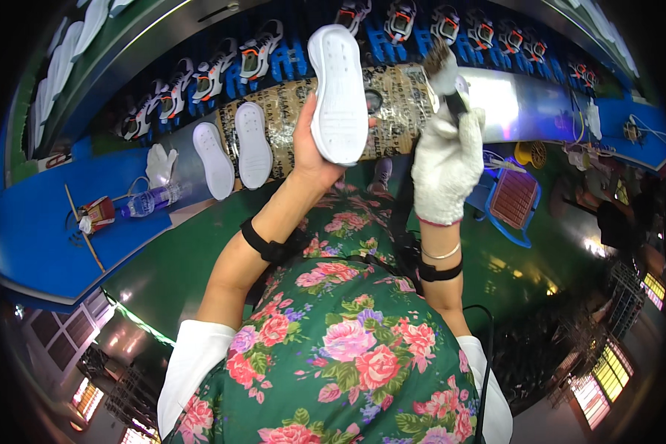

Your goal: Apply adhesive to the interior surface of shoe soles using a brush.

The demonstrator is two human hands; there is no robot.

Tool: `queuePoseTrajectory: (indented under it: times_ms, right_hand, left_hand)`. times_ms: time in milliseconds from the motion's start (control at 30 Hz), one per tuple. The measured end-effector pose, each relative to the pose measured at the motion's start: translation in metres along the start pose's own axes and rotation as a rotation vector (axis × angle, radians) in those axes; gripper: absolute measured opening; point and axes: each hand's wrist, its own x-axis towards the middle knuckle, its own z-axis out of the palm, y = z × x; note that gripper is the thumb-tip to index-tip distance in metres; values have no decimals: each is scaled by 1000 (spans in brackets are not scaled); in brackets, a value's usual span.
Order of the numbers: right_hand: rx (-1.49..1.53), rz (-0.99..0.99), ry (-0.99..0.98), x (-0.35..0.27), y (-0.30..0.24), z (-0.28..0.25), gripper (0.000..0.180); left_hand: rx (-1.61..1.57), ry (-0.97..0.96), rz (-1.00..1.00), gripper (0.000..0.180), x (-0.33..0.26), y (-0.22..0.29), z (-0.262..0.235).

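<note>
Above the lap, left hand (312, 152) holds white sole (339, 92) beside gloved right hand's (445, 164) brush (442, 68).

Shoe factory line: sneakers (213, 72) in row on blue conveyor holders (288, 63), loose white soles (253, 144) on bench.

White sole (338, 92), white glove (445, 164), green floral apron (348, 348)

Small red packet (98, 213) on blue bench; labelled bottle (149, 200) beside (clear plastic)
</note>
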Motion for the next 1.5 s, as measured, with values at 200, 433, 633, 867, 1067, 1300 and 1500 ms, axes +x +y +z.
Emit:
queuePoseTrajectory:
  times_ms: [200,433,633,867,1067,1300,1500]
  right_hand:
    - [-164,65,110,-17,-7,-44,19]
    - [-111,115,124,-5,-6,-66,21]
    - [-94,94,189,6,-14,-69,19]
    - [-54,57,242,20,-35,-68,16]
    - [-40,50,176,17,-56,-63,13]
    - [-76,-33,299,19,-85,-77,14]
    - [-24,-49,308,25,-99,-95,14]
  left_hand:
    - [-138,87,-151,60,14,7,-125]
    - [-359,391,-102,59,7,8,-204]
    - [-179,702,-383,80,-55,-3,-229]
    - [363,368,2,25,-21,51,-101]
    - [1014,-240,513,17,75,111,115]
    - [1640,-412,716,36,191,126,279]
    - [2074,-593,1149,68,282,52,342]
